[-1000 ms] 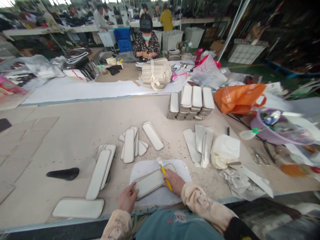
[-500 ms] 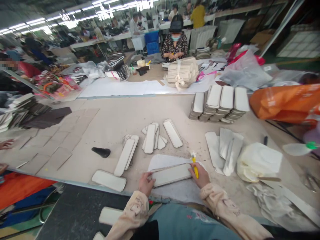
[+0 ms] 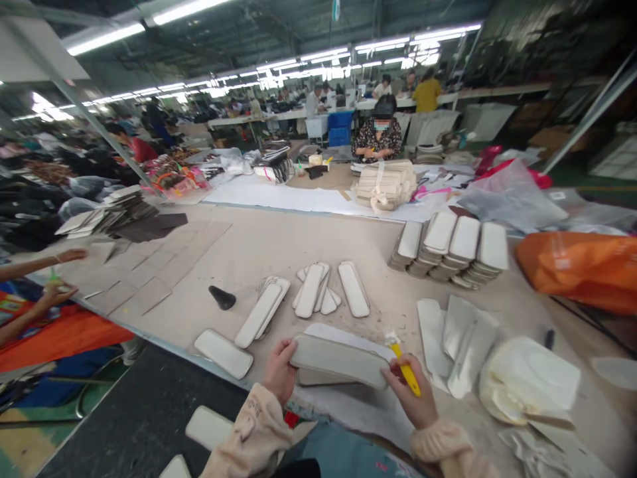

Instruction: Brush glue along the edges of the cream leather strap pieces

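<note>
In the head view my left hand (image 3: 279,373) is closed on the left end of a long grey panel (image 3: 339,362) with rounded corners. Its right end is pinched by my right hand (image 3: 415,397), which also grips a yellow-handled brush (image 3: 408,375) with whitish bristles pointing up and away. The panel is tilted, and another panel (image 3: 316,378) shows partly beneath it. Under both lies a white sheet (image 3: 348,405) at the table's near edge. Close by on the left are a single pale panel (image 3: 223,353) and a fanned stack of panels (image 3: 259,315).
More panels (image 3: 312,290) lie mid-table near a black tapered object (image 3: 221,298). Tall panel stacks (image 3: 450,249) stand at the back right. On the right are white strips (image 3: 460,345), a whitish plastic-wrapped container (image 3: 527,378) and an orange bag (image 3: 577,265). A co-worker's arms (image 3: 44,285) reach in from the left.
The upper panel has been raised and tipped between my hands, uncovering part of another panel below. My camera view has tilted up and turned left. The brush stays in my right hand.
</note>
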Action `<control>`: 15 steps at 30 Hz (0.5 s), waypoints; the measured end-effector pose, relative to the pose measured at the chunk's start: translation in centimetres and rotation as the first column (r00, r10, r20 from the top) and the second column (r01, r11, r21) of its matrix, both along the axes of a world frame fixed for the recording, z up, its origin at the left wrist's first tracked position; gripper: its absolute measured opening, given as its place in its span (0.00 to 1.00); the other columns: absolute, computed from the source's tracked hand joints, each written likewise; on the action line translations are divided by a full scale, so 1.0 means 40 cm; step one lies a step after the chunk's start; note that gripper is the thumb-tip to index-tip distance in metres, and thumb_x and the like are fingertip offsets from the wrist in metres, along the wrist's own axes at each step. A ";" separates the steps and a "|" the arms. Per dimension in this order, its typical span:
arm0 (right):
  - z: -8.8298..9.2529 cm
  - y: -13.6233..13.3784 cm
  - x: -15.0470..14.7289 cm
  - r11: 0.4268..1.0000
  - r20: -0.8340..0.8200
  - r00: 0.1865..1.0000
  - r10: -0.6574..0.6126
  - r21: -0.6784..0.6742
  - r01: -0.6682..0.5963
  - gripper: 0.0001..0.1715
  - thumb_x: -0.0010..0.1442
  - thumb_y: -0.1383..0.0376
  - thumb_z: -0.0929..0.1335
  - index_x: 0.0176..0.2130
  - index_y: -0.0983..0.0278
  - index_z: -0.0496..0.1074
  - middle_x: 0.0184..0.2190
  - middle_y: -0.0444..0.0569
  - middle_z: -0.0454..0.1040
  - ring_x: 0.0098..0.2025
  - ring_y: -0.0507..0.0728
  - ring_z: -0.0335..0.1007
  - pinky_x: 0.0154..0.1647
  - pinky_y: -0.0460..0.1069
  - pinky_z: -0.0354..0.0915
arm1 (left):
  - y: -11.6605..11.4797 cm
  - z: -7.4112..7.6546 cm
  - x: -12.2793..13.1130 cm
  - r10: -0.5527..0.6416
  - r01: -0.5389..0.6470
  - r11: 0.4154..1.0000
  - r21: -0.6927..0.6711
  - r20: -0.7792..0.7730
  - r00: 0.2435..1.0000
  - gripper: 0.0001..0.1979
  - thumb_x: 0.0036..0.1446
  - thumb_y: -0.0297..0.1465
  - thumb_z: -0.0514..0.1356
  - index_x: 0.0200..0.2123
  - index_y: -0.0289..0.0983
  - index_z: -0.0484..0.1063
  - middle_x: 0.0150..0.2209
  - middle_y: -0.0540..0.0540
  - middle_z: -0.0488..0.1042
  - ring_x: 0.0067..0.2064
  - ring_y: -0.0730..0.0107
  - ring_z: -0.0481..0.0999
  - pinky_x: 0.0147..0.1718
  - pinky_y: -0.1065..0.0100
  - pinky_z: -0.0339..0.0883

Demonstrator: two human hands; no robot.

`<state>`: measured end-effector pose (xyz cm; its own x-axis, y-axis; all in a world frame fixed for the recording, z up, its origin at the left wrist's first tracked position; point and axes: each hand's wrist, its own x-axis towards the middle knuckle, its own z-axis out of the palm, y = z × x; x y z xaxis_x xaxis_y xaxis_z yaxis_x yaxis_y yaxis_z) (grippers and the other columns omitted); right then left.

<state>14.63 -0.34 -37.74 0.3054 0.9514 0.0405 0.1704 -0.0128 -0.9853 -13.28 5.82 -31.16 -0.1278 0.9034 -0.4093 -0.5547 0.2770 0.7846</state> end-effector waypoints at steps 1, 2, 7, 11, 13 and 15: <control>0.023 -0.007 -0.004 1.000 -0.083 0.997 -0.007 0.014 0.008 0.20 0.49 0.59 0.73 0.37 0.58 0.60 0.33 0.42 0.69 0.31 0.52 0.69 0.32 0.46 0.67 | 0.007 0.030 0.011 0.030 -0.031 0.999 0.021 0.064 0.997 0.14 0.41 0.35 0.69 0.28 0.35 0.69 0.26 0.51 0.74 0.29 0.73 0.73 0.30 0.72 0.66; 0.046 -0.015 -0.008 1.000 -0.152 0.988 -0.009 0.025 0.013 0.22 0.48 0.60 0.73 0.38 0.58 0.60 0.33 0.42 0.69 0.32 0.52 0.68 0.32 0.46 0.67 | 0.014 0.057 0.024 0.046 -0.052 0.998 0.041 0.124 0.991 0.14 0.44 0.36 0.68 0.30 0.35 0.70 0.28 0.50 0.75 0.31 0.71 0.74 0.32 0.71 0.67; 0.146 -0.054 -0.019 0.999 -0.271 0.962 0.026 0.033 -0.018 0.24 0.45 0.59 0.75 0.37 0.58 0.61 0.31 0.40 0.69 0.32 0.52 0.68 0.32 0.44 0.68 | 0.024 0.107 0.114 0.079 -0.112 0.987 0.116 0.256 0.963 0.20 0.46 0.37 0.67 0.41 0.33 0.71 0.37 0.42 0.78 0.42 0.57 0.77 0.37 0.64 0.71; 0.196 -0.104 0.001 1.000 -0.198 0.980 -0.010 0.013 0.013 0.25 0.44 0.51 0.73 0.36 0.59 0.62 0.34 0.43 0.71 0.29 0.53 0.69 0.28 0.45 0.69 | 0.011 0.096 0.177 0.043 -0.064 0.995 0.076 0.253 0.967 0.19 0.48 0.38 0.66 0.40 0.31 0.72 0.34 0.39 0.78 0.42 0.53 0.77 0.39 0.60 0.72; 0.212 -0.129 0.023 1.000 -0.133 0.991 -0.026 -0.004 0.026 0.25 0.46 0.48 0.71 0.35 0.59 0.61 0.35 0.45 0.73 0.27 0.53 0.70 0.28 0.46 0.69 | -0.001 0.103 0.202 -0.023 0.008 0.998 0.059 0.274 0.961 0.18 0.50 0.39 0.64 0.39 0.30 0.73 0.33 0.38 0.78 0.41 0.53 0.77 0.39 0.59 0.72; 0.224 -0.150 0.047 1.000 -0.043 0.999 -0.018 0.006 0.018 0.23 0.47 0.47 0.70 0.33 0.59 0.61 0.33 0.45 0.74 0.25 0.52 0.68 0.27 0.45 0.68 | -0.015 0.121 0.227 -0.049 0.044 0.999 0.023 0.300 0.953 0.16 0.53 0.38 0.61 0.39 0.30 0.73 0.32 0.38 0.78 0.41 0.54 0.77 0.40 0.59 0.71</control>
<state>16.53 -6.35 -28.78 0.3238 0.9455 0.0331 0.1276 -0.0090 -0.9918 -4.20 5.22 -26.34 0.0409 0.9121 -0.4078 -0.7525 0.2966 0.5880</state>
